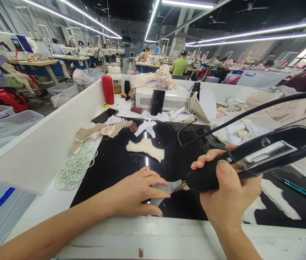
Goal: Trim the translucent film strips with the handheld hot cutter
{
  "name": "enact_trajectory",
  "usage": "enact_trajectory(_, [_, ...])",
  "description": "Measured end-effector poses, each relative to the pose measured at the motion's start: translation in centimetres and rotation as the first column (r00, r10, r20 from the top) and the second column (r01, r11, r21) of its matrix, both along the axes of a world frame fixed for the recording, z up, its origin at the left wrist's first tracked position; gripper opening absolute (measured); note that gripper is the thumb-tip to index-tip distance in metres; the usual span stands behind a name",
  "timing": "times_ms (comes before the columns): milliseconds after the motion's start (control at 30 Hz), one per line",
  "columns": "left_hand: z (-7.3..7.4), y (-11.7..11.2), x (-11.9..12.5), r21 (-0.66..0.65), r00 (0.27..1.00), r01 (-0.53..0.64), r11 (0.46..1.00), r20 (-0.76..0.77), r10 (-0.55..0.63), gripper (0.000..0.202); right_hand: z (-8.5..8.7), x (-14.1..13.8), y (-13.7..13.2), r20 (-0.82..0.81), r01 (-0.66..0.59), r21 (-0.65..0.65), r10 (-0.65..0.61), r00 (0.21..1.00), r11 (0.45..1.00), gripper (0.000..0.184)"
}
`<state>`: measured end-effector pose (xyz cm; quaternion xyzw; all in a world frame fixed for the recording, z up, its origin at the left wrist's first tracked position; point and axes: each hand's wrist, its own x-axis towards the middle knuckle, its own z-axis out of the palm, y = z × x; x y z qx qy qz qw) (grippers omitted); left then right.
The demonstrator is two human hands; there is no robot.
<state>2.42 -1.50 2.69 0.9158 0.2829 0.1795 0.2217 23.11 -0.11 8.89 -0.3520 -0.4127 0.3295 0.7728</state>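
My right hand is wrapped around a black corded power tool with a metal lever along its body. The tool's narrow metal tip meets a grey template-like piece on the glossy black work surface. My left hand lies flat over that same piece, fingers spread, covering most of it. Just beyond my left hand rests a cream padded fabric piece. White fabric pieces lie by my right wrist, with a teal-handled tool beyond them.
Pale green cord is heaped at the left. A red bottle, a jar and a propped phone stand at the back. The tool's cable arcs across the right side. Low white walls edge the bench.
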Motion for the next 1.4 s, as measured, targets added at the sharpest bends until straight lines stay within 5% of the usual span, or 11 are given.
enact_trajectory(567, [0.1, 0.0, 0.0, -0.041, 1.0, -0.012, 0.999, -0.005, 0.012, 0.04, 0.3, 1.1, 0.8, 0.014, 0.112, 0.032, -0.113, 0.994, 0.993, 0.04])
enact_trajectory(1400, [0.4, 0.0, -0.4, -0.103, 1.0, -0.01, 0.995, 0.002, 0.01, 0.04, -0.2, 1.4, 1.2, 0.044, 0.102, 0.076, -0.106, 0.993, 0.992, 0.036])
